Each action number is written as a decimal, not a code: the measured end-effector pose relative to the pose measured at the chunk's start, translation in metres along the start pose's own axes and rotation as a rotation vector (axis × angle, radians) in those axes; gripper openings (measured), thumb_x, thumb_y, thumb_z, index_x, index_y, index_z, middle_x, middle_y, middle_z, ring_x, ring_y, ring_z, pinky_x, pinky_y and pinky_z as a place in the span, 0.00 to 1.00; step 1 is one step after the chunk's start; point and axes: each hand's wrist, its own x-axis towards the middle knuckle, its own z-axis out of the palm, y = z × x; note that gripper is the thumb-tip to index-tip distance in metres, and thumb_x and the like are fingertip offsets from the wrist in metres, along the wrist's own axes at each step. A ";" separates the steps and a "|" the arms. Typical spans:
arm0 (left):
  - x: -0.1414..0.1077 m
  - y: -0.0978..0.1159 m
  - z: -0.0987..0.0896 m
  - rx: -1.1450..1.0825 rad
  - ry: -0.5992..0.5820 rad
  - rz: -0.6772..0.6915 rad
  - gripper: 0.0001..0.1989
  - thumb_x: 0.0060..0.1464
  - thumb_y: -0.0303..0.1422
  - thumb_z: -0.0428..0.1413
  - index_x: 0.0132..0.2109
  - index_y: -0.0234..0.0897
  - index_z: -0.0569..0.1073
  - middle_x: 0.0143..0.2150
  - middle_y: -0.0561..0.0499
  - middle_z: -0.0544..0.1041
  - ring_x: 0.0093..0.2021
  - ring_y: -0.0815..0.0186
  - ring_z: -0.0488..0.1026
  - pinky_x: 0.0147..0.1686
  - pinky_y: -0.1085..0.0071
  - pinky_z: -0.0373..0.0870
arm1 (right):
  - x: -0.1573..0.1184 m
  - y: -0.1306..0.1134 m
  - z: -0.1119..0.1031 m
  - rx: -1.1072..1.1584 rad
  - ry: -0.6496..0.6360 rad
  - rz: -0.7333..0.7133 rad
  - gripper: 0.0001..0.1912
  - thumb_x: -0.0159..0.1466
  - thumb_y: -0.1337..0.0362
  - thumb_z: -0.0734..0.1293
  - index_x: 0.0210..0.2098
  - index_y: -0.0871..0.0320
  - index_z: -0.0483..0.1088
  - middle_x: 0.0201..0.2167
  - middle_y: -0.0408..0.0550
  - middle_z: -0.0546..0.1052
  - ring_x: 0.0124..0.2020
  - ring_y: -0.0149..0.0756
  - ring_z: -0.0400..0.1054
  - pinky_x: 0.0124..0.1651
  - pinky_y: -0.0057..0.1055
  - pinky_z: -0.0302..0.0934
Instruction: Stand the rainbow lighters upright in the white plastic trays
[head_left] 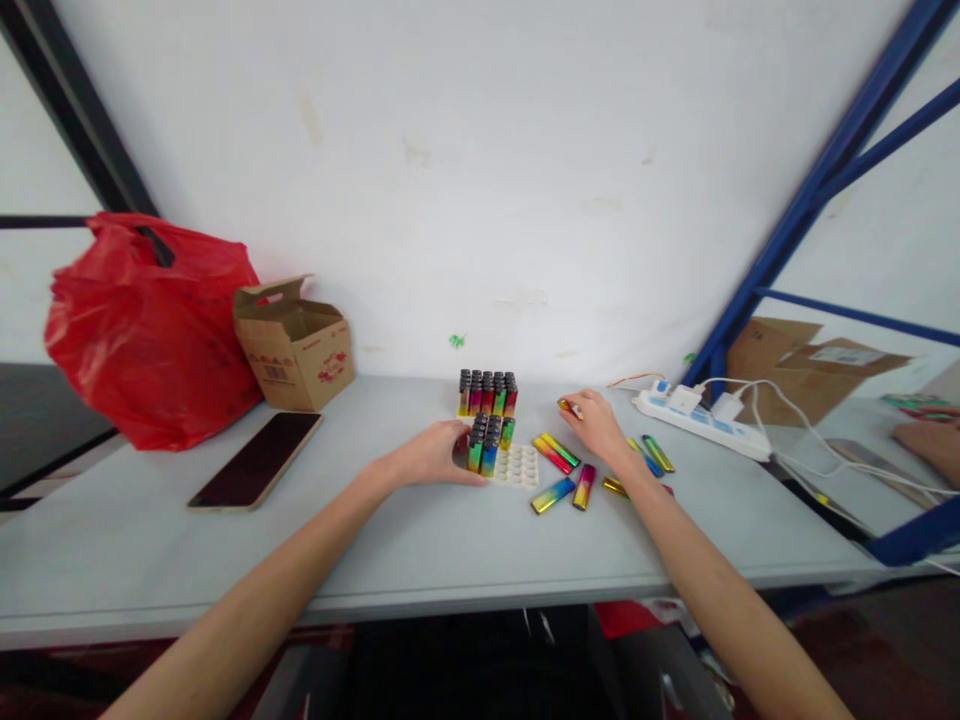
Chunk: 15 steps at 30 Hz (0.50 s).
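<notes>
A white tray (529, 468) with rows of round holes lies mid-table, and multicoloured lighters (484, 445) with black tops stand upright in its left part. My left hand (435, 455) curls around the tray's left end, thumb at the near edge and fingers behind, holding it. To the right, my right hand (595, 428) pinches a yellow-gold lighter (570, 408), partly hidden by the fingers. Loose lighters (553, 496) lie flat below and beside that hand; some are partly covered by my forearm. Behind the tray stands a full block of upright lighters (488, 393).
On the left are a phone (256, 462), an open cardboard box (296, 345) and a red plastic bag (154, 330). A white power strip (701, 422) with cables lies at right, by a blue metal frame (806, 200). Another person's hand (930, 438) shows at far right.
</notes>
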 end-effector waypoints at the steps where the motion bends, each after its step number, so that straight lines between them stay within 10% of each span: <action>1: 0.000 0.001 0.000 -0.005 -0.002 -0.005 0.32 0.42 0.59 0.67 0.42 0.37 0.74 0.40 0.48 0.78 0.36 0.58 0.74 0.34 0.66 0.67 | 0.001 -0.002 0.000 0.094 0.050 0.001 0.09 0.68 0.62 0.68 0.45 0.57 0.78 0.44 0.56 0.81 0.49 0.48 0.72 0.55 0.41 0.63; 6: -0.001 0.001 0.000 -0.015 0.002 -0.005 0.33 0.42 0.60 0.68 0.43 0.37 0.74 0.41 0.47 0.79 0.37 0.57 0.74 0.36 0.66 0.69 | 0.000 -0.021 -0.003 0.744 0.160 0.184 0.20 0.61 0.45 0.74 0.37 0.55 0.73 0.31 0.45 0.79 0.28 0.37 0.69 0.37 0.36 0.65; 15: 0.000 -0.003 0.001 0.007 0.007 0.016 0.33 0.43 0.59 0.68 0.43 0.37 0.74 0.40 0.47 0.78 0.37 0.56 0.74 0.36 0.65 0.69 | -0.007 -0.053 -0.003 1.564 -0.036 0.385 0.25 0.47 0.55 0.84 0.33 0.54 0.68 0.35 0.44 0.81 0.42 0.40 0.79 0.54 0.39 0.70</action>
